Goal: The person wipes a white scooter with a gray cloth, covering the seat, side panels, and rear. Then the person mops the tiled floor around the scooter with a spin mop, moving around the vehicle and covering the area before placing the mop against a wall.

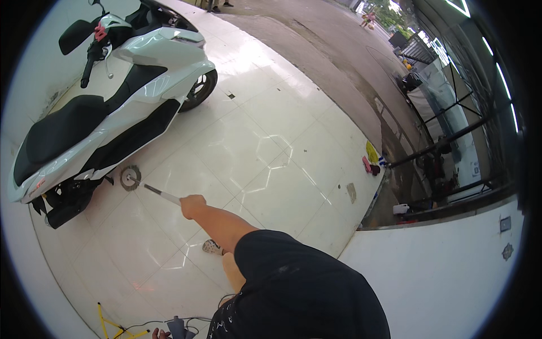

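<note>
My right hand point(193, 207) is closed around the pale handle of a round-headed mop point(164, 195). The mop's grey, fringed disc point(131, 186) rests on the tiled floor beside the lower side of a white scooter point(152, 48). My right arm reaches across to the left in a black short sleeve. At the bottom edge my left hand point(161, 334) shows only its curled fingers, mostly cut off by the picture. Right beside it is a dark grey object point(179, 327) with a cable; whether those fingers grip it is unclear.
A yellow stand point(107, 321) with spread legs is at the lower left, with a black cable point(152, 323) nearby. Crumpled cloths point(370, 161) lie at the tile edge on the right. Beyond it are paved ground and a metal-framed shelter. A white wall point(440, 271) bounds the right.
</note>
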`<state>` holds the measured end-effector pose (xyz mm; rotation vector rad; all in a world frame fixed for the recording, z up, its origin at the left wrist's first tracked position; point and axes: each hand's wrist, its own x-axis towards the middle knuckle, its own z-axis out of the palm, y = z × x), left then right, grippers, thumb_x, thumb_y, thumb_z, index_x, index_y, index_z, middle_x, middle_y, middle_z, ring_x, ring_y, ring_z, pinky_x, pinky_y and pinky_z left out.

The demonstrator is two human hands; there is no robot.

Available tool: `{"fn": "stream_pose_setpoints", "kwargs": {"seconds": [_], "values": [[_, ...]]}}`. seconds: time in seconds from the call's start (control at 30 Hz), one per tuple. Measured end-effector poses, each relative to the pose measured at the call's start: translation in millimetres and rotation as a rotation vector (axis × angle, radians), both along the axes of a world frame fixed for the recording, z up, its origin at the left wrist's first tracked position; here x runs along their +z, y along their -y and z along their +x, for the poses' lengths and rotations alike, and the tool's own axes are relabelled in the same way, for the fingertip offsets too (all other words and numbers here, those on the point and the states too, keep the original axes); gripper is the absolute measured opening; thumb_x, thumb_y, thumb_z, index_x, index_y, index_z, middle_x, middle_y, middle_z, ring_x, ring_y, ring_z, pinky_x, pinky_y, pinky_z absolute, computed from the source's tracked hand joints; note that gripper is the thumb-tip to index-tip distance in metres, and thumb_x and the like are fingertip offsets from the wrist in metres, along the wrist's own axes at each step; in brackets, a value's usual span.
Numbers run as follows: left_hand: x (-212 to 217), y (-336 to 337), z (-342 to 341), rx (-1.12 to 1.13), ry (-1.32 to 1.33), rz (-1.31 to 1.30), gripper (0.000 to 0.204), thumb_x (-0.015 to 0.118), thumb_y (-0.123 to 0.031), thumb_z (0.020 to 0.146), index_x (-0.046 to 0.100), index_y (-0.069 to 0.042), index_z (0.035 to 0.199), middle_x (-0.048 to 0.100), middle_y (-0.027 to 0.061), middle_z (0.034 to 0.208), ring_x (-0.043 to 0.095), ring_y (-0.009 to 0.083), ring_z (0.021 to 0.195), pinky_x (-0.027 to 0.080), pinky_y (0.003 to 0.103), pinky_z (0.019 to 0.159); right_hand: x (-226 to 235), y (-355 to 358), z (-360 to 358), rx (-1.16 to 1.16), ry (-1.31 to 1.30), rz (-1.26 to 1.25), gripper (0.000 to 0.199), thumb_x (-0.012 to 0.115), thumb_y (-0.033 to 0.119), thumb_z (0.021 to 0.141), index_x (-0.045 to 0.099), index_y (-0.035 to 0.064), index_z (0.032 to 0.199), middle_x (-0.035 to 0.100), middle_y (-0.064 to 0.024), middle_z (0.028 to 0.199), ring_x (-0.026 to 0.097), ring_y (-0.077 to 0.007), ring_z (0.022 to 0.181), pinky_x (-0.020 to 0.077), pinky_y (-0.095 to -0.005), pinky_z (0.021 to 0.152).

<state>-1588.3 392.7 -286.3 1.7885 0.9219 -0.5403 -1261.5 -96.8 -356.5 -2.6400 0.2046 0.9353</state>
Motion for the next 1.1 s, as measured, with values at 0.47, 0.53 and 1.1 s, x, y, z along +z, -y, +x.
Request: {"fn": "stream_pose_setpoints", "kwargs": {"seconds": [0.47, 0.53, 1.1], "values": [[-102.9, 86.4, -65.2, -0.794, -0.263, 0.087, 0.038, 0.049, -0.034, 0.098, 0.062, -0.007, 0.122, 0.066, 0.0165, 0.117, 0.058, 0.0247, 0.1, 0.044, 0.037, 0.087, 147.9, 279.1, -578.4, -0.617, 0.02, -0.251, 0.046, 0.073, 0.033, 0.076, 0.069, 0.0216, 0.121, 0.071, -0.0082, 0.113, 0.066, -0.0286, 0.106, 0.0529, -0.0399, 0.09], [-108.8, 84.2, -111.5, -1.124, -0.289, 0.201, 0.04, 0.046, -0.036, 0.098, 0.066, -0.006, 0.118, 0.065, 0.0166, 0.12, 0.059, 0.0275, 0.108, 0.045, 0.04, 0.095, 154.8, 311.8, -600.8, -0.57, 0.099, -0.28, 0.047, 0.079, 0.037, 0.072, 0.073, 0.0128, 0.112, 0.07, -0.0128, 0.112, 0.067, -0.0299, 0.103, 0.0529, -0.0406, 0.09], [-76.7, 283.6, -332.6, -0.394, -0.341, 0.3, 0.053, 0.07, -0.036, 0.077, 0.069, 0.0, 0.114, 0.067, 0.0221, 0.115, 0.064, 0.0348, 0.109, 0.049, 0.041, 0.096, 125.4, 550.6, -521.8, 0.13, 0.093, -0.374, 0.046, 0.068, 0.044, 0.084, 0.069, 0.0186, 0.123, 0.071, -0.0193, 0.097, 0.069, -0.035, 0.092, 0.0527, -0.0439, 0.08]]}}
